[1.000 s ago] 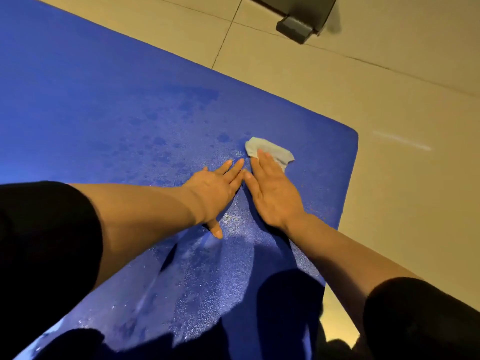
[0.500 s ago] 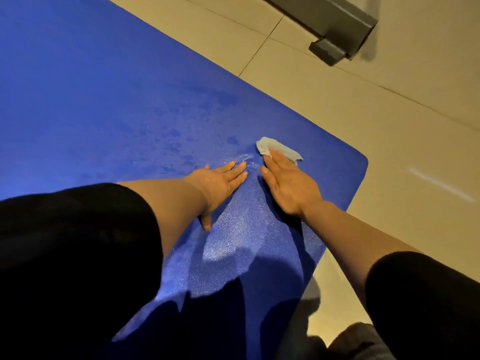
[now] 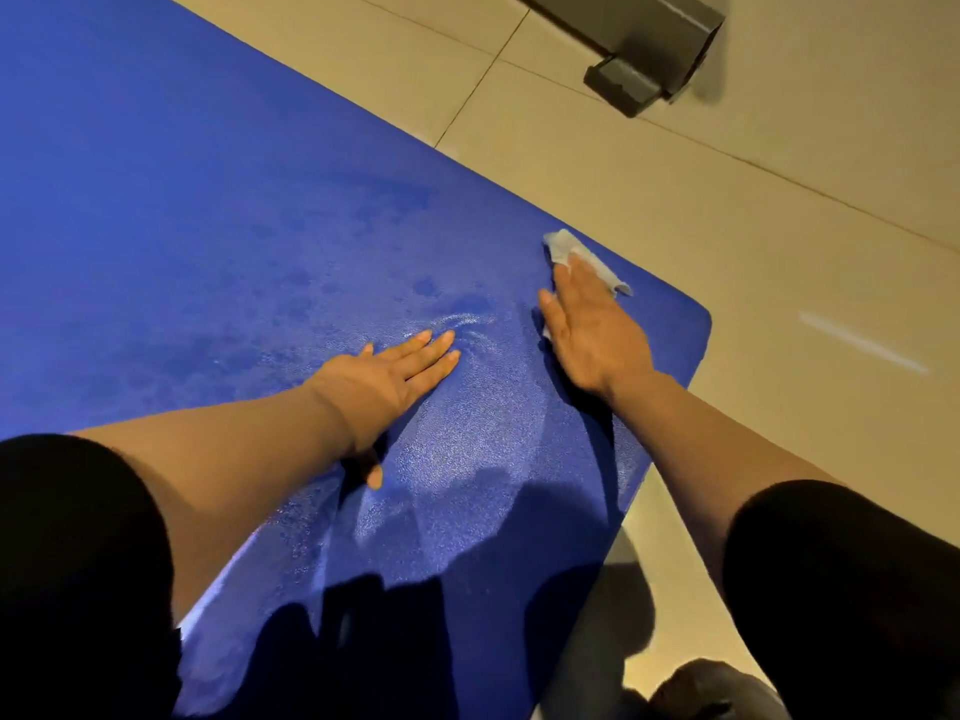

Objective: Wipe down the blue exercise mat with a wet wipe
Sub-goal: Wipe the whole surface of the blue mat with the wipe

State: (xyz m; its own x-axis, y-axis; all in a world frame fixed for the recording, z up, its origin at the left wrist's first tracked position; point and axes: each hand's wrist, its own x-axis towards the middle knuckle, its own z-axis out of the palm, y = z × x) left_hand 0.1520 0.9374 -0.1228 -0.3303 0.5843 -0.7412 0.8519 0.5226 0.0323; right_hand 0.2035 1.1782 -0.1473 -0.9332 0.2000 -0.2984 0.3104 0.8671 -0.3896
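- My right hand (image 3: 592, 335) lies flat, fingers straight, pressing the wet wipe (image 3: 576, 252) onto the blue exercise mat (image 3: 208, 200) near its far edge, close to the rounded corner.
- My left hand (image 3: 395, 371) rests open and flat mid-mat, holding nothing, bracing me.
- The wipe shows only past my fingertips; how much lies under my palm I cannot tell.
- Risk, as I judge it: the wipe sits so near the edge that a further push could carry it onto the tiled floor (image 3: 779, 252) and dirty it.
- Damp, glistening patches could let my bracing hand slip.
- Count: one mat, one wipe, two hands, one grey metal foot (image 3: 649, 54) on the floor beyond.
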